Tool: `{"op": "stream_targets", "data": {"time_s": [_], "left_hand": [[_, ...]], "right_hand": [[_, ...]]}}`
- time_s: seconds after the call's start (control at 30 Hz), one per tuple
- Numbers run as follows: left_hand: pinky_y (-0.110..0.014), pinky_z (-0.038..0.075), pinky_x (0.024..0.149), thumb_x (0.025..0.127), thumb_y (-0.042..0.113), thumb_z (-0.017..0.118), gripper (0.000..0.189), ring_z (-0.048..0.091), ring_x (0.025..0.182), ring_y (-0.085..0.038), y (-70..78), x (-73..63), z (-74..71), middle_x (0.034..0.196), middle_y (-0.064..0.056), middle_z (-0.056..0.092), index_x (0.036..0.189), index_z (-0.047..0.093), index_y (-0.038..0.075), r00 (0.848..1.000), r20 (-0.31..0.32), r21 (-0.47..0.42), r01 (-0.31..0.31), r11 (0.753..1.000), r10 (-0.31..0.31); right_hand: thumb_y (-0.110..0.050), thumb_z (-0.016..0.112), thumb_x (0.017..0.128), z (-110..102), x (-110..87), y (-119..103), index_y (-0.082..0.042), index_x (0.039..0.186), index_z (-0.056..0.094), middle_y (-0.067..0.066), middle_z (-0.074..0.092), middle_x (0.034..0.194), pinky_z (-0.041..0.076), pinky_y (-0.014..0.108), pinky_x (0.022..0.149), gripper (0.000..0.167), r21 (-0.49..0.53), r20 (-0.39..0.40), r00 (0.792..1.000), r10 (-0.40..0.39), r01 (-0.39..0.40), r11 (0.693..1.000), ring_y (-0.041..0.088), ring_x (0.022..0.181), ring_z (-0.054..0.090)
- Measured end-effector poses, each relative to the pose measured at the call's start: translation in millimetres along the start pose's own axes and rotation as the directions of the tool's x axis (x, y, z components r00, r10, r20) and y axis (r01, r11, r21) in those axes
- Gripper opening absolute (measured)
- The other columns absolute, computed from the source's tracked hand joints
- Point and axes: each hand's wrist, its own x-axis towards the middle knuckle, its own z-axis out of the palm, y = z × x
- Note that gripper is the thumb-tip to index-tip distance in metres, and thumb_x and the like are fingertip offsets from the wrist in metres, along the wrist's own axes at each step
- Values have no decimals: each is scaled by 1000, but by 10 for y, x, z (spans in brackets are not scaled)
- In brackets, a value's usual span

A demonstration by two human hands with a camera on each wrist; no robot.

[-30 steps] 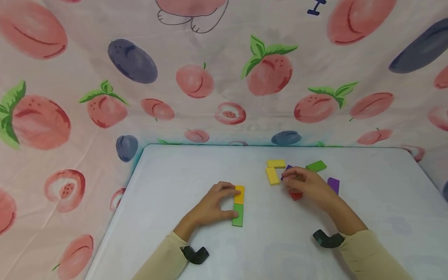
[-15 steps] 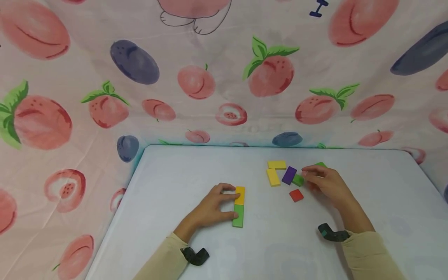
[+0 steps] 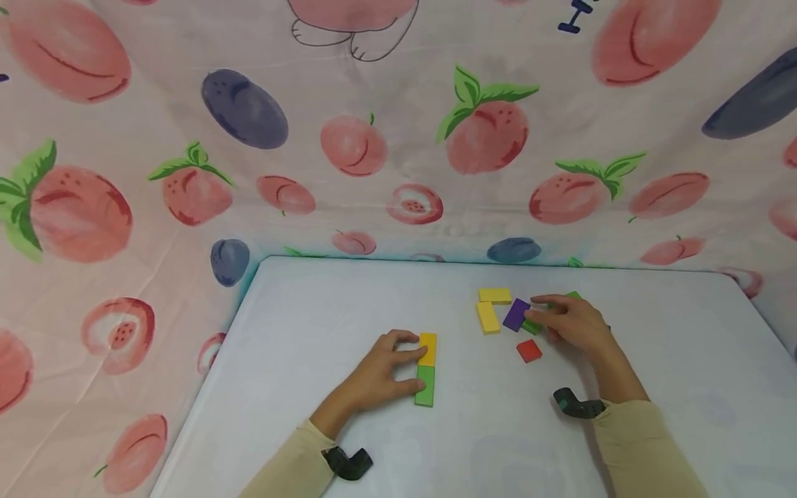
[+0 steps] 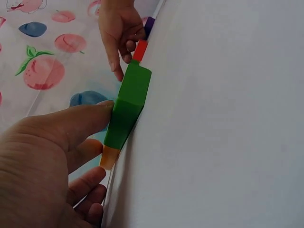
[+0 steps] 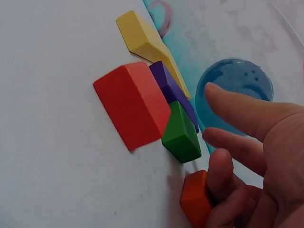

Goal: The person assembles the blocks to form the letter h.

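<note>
My left hand (image 3: 389,366) rests its fingertips on two blocks lying end to end: a yellow-orange block (image 3: 427,349) under the index finger and a green block (image 3: 425,386) at the thumb. My right hand (image 3: 573,325) hovers over a loose group of blocks, thumb and fingers apart with nothing between them. Its fingertips are right at a purple block (image 3: 515,315) and a partly covered green block (image 3: 532,326). Closer to me lies a red block (image 3: 529,351). An orange block (image 5: 195,199) shows beside the curled lower fingers in the right wrist view.
Two yellow blocks (image 3: 495,296) lie at a corner left of the purple one. Another green block (image 3: 574,295) shows partly behind my right hand. The white table (image 3: 349,297) ends at a fruit-print cloth (image 3: 461,235) at the back and left.
My right hand drew back rightward from over the purple and red blocks, uncovering them, then shifted slightly left again. My left hand stays on its two blocks.
</note>
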Motion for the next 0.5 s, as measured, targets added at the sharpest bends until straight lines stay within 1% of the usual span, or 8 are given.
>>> {"op": "stream_targets", "data": {"time_s": [0.1,0.2,0.37,0.43,0.5], "left_hand": [[-46,40,116,89,35,78,61,39,144,-21,15,-9,13,153,2,44,144,59,18,1000,-11,0,1,1000,-1],[-46,39,117,89,35,78,61,38,144,-21,18,-10,20,153,2,45,144,60,18,1000,-20,5,0,1000,0],[-47,39,118,88,35,78,61,38,145,-21,21,-11,17,153,2,44,144,60,18,1000,-18,2,8,1000,-8],[-47,39,118,88,35,78,61,38,145,-21,22,-12,14,153,2,45,144,60,19,1000,-17,0,9,1000,-9],[-47,39,117,88,35,79,61,38,145,-21,22,-13,13,153,2,45,144,61,19,1000,-18,-2,9,1000,-9]], "right_hand": [[-58,73,87,-6,21,-38,-14,144,58,1,59,69,38,32,67,74,-44,-1,1000,19,-19,999,20,70,57],[-59,75,85,-18,46,-52,-13,142,61,-1,58,65,37,31,66,74,-62,2,1000,29,-29,998,19,67,57],[-59,76,83,-17,73,-66,-11,138,64,-3,56,60,37,33,69,74,-85,6,999,43,-43,995,18,63,55],[-59,76,83,3,84,-64,-11,137,66,-2,58,62,38,33,70,73,-111,-4,999,50,-50,993,18,66,57],[-59,76,83,27,89,-62,-11,135,67,1,62,71,40,33,71,71,-142,-19,999,50,-53,988,20,73,58]]}}
